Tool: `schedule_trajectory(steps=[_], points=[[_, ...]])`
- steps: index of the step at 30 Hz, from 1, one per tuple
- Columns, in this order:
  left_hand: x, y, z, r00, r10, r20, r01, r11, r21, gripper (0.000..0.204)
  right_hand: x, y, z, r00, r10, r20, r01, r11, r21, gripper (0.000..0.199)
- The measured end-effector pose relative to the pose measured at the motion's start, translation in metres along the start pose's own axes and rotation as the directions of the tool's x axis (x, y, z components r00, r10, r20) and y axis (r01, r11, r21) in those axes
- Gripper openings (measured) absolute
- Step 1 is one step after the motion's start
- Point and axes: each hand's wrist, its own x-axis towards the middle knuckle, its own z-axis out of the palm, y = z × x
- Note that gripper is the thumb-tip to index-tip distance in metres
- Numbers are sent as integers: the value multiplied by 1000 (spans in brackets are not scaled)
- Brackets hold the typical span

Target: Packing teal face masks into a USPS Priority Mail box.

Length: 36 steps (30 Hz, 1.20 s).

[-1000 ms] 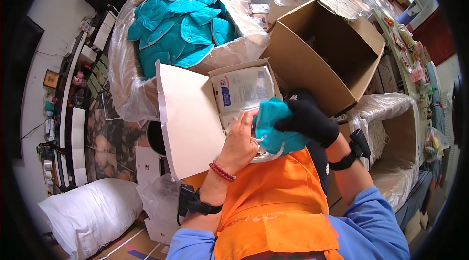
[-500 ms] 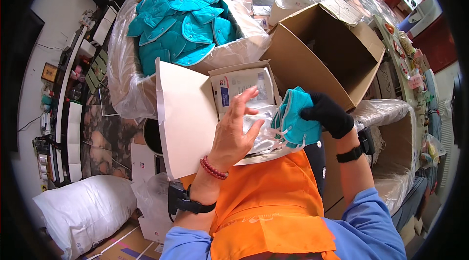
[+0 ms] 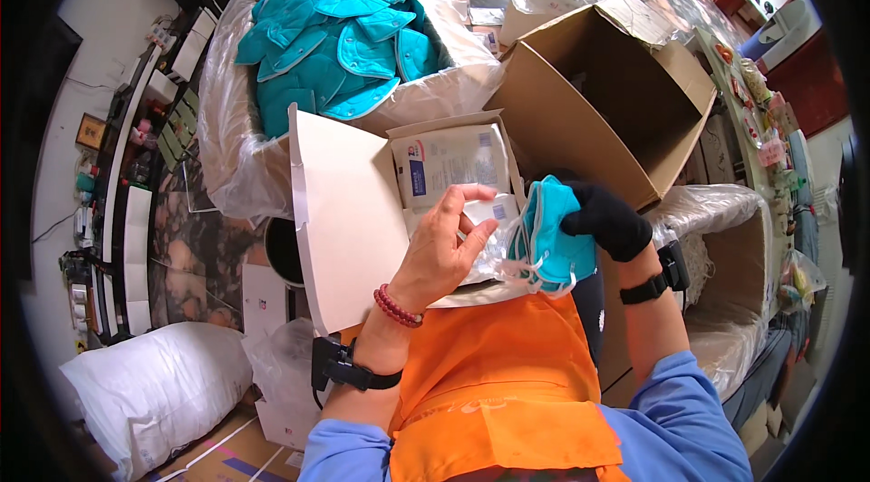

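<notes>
In a black glove, my right hand (image 3: pixel 612 221) grips a small stack of teal folded face masks (image 3: pixel 555 242) with white straps at their lower edge. The stack stands at the right side of an open white box (image 3: pixel 349 228), whose lid leans out to the left. Inside that box lie a white printed packet (image 3: pixel 458 160) and a shiny clear wrapper (image 3: pixel 478 257). Over the box's near part hovers my bare left hand (image 3: pixel 441 248), thumb and fingers apart and slightly bent, with nothing in it. A red bead bracelet (image 3: pixel 397 308) circles the left wrist.
A large plastic-lined box (image 3: pixel 453 97) at the far left is heaped with similar teal pieces (image 3: pixel 340 47). An open brown carton (image 3: pixel 562 124) stands far right, beside another plastic-lined box (image 3: pixel 739 255). A stuffed white sack (image 3: pixel 163 391) lies near left.
My right hand has lowered the masks slightly and turned them more upright. My left hand has dropped a little, its fingers bending inward.
</notes>
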Motion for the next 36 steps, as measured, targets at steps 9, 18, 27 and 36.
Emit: schedule_trajectory(steps=[9,18,27,36], points=[[3,-5,3,964,-35,264,93,972,-214,47,8,4,5,996,-52,70,52,999,-2,52],[-18,-1,10,984,157,82,-161,986,37,57,16,34,3,997,3,75,-19,978,207,50],[-20,-14,16,956,283,-79,-241,908,342,34,13,31,10,999,-44,22,38,970,239,44],[-28,-6,7,962,264,75,-274,916,294,48,10,30,15,993,-92,-78,112,940,322,46]])
